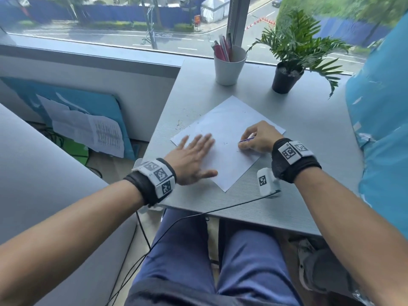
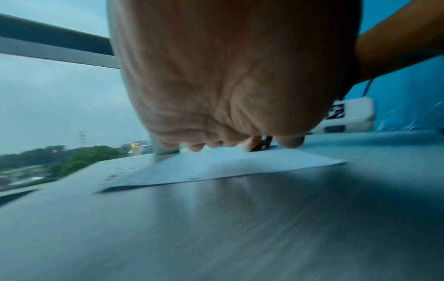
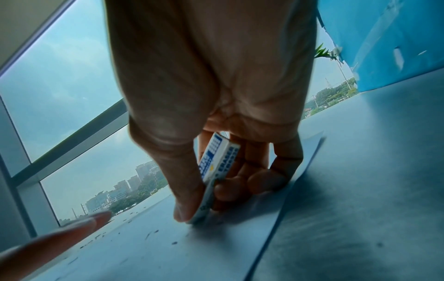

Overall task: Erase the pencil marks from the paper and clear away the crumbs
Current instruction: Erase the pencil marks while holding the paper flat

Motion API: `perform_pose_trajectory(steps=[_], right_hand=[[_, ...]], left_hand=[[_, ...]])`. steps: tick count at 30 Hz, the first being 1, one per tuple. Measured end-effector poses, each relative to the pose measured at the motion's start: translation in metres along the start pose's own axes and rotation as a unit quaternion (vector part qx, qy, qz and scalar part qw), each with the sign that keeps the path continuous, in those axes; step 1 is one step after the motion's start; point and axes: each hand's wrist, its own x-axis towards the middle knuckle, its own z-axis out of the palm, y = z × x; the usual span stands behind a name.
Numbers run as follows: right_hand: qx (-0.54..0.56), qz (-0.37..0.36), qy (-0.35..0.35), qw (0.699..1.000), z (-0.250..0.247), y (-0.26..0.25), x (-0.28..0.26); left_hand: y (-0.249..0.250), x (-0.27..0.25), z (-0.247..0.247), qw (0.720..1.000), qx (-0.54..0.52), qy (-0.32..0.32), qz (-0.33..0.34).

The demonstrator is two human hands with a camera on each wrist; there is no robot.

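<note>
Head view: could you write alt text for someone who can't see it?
A right hand presses an eraser on paper while the left hand lies flat on the sheet. Crumbs dot the grey table beside a cup and plant.

Matt white paper [image 1: 229,129] on a grey, finely grained, faintly sheeny table [image 1: 309,138]; glossy white plastic cup [image 1: 228,67].

A grey table [image 1: 298,151] stands against a wide window [image 1: 110,23] overlooking a street. Daylight falls on a potted plant [image 1: 293,60] and white cup [image 1: 229,67].
</note>
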Motion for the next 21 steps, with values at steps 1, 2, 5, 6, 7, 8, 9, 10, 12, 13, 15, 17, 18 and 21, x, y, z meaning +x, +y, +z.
perform_pose_trajectory(steps=[1,2,5,6,7,8,9,10,12,13,15,17,18,21], right_hand=[[0.000,-0.001,-0.001,1.000,0.000,0.000,0.000],[0.000,-0.002,-0.001,1.000,-0.001,0.000,0.000],[0.002,-0.001,0.007,1.000,0.000,-0.001,-0.002],[0.004,0.003,0.013,1.000,0.001,-0.001,-0.003],[0.008,0.005,0.022,1.000,0.002,-0.002,-0.004],[0.006,0.003,0.029,1.000,0.003,-0.003,-0.006],[-0.002,-0.006,0.037,0.999,0.004,-0.005,-0.008],[-0.015,-0.022,0.044,0.999,0.005,-0.008,-0.010],[-0.032,-0.064,0.047,0.996,0.006,-0.019,-0.012],[-0.040,-0.082,0.046,0.995,0.007,-0.025,-0.013],[-0.053,-0.109,0.049,0.991,0.010,-0.034,-0.016],[-0.060,-0.136,0.027,0.989,0.018,-0.039,-0.023],[-0.065,-0.155,-0.005,0.986,0.022,-0.041,-0.029],[-0.081,-0.184,-0.079,0.976,0.026,-0.044,-0.036]], left_hand=[[0.013,0.001,0.002,0.998,-0.018,-0.004,0.057],[0.026,0.003,0.005,0.994,-0.033,-0.022,0.103],[0.031,0.018,0.009,0.991,-0.047,-0.052,0.113],[0.022,0.022,0.006,0.994,-0.053,-0.046,0.082],[0.013,0.026,0.003,0.996,-0.062,-0.042,0.044],[0.003,0.029,-0.001,0.996,-0.072,-0.043,0.011],[-0.004,0.031,-0.005,0.996,-0.080,-0.047,-0.009],[-0.009,0.034,-0.008,0.995,-0.083,-0.051,-0.018],[-0.013,0.037,-0.011,0.994,-0.087,-0.056,-0.026],[-0.013,0.038,-0.011,0.994,-0.092,-0.059,-0.030],[-0.012,0.040,-0.010,0.993,-0.097,-0.062,-0.036],[-0.013,0.043,-0.008,0.993,-0.098,-0.061,-0.041],[-0.014,0.043,-0.008,0.992,-0.099,-0.062,-0.042],[-0.014,0.041,-0.009,0.992,-0.099,-0.061,-0.042]])
